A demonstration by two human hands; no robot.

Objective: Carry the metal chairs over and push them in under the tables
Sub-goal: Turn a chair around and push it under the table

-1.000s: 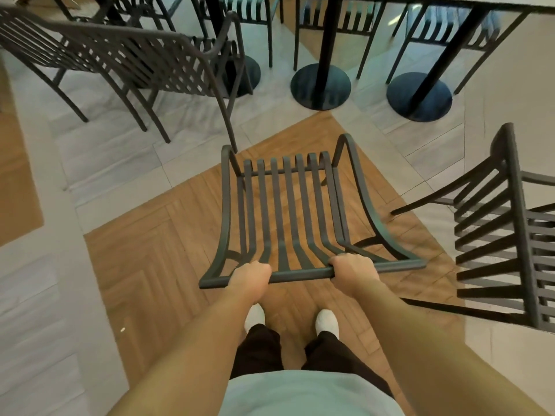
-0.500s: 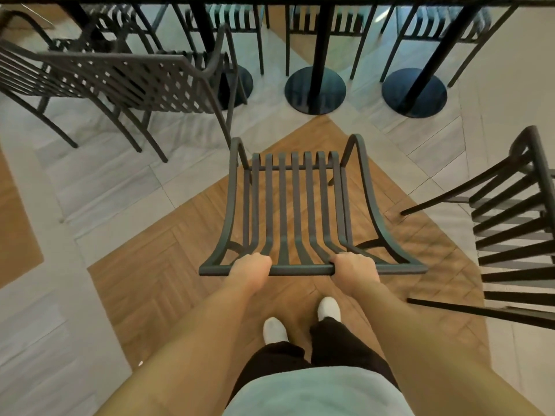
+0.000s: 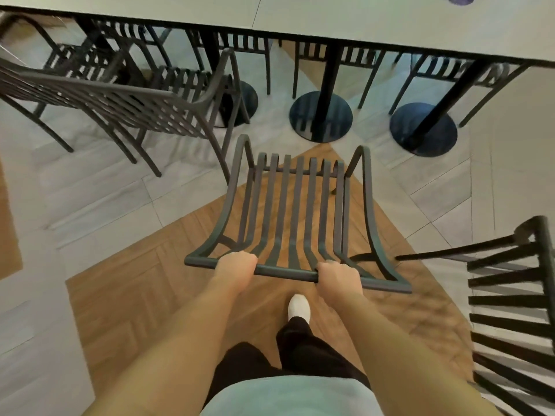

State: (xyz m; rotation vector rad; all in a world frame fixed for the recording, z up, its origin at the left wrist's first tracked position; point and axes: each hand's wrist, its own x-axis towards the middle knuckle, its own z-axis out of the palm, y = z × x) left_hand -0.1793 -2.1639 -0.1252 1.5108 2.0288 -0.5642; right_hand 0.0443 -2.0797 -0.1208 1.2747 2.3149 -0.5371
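Note:
A dark metal slatted chair (image 3: 295, 202) hangs in front of me over the wooden floor, seat pointing toward the tables. My left hand (image 3: 235, 267) and my right hand (image 3: 339, 279) are both shut on its top back rail, left and right of centre. The pale tabletop (image 3: 345, 22) of the tables runs across the top of the view, with black posts on round bases (image 3: 319, 117) beneath it. The chair's front edge is just short of those bases. Its legs are mostly hidden under the seat.
Another metal chair (image 3: 129, 103) stands close on the left, partly under the table. A third chair (image 3: 516, 298) stands at the right edge. More chairs show beyond the table posts. Further round bases (image 3: 423, 129) sit to the right. My white shoe (image 3: 298, 306) is below the held chair.
I have walked forward with the chair. The table edge and round bases have come closer, and the tabletop now fills the top of the view. Both hands keep their grip.

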